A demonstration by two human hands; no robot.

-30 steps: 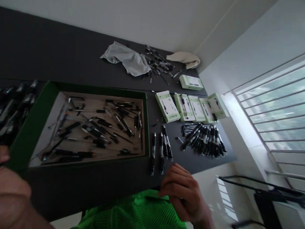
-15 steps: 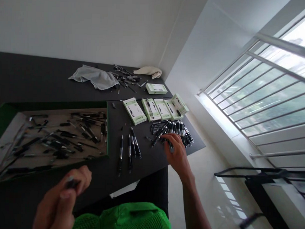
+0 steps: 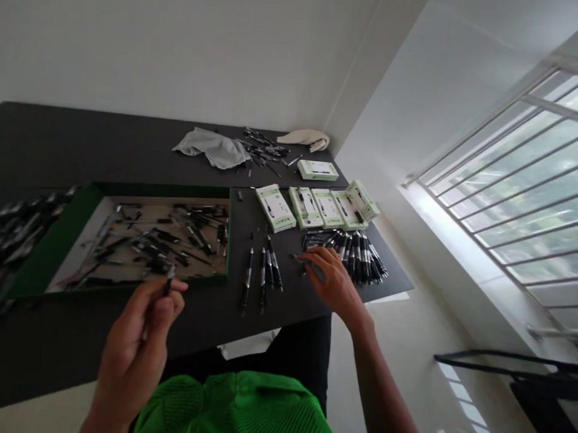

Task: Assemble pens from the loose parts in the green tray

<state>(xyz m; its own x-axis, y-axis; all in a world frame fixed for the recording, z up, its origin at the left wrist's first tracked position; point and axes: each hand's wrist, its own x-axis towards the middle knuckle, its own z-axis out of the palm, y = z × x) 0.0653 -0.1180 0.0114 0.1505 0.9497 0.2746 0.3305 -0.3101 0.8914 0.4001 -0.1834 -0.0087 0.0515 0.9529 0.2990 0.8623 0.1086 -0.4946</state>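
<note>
Head view: left hand (image 3: 140, 328) pinches a black pen (image 3: 168, 280), slanting away; small pen part (image 3: 296, 258) left at the fingers of right hand (image 3: 333, 278), whose hold I cannot tell.

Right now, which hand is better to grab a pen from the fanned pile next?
Probably the right hand: it's beside the fanned pile, while the left hand is farther away, near the green tray, holding a dark pen-like piece.

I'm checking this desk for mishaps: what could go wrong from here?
The pile of pens lies near the edge of the table; the right hand, close by, might nudge some onto the floor.
The pen part held in the left hand could slip into the green box among similar pieces.
</note>
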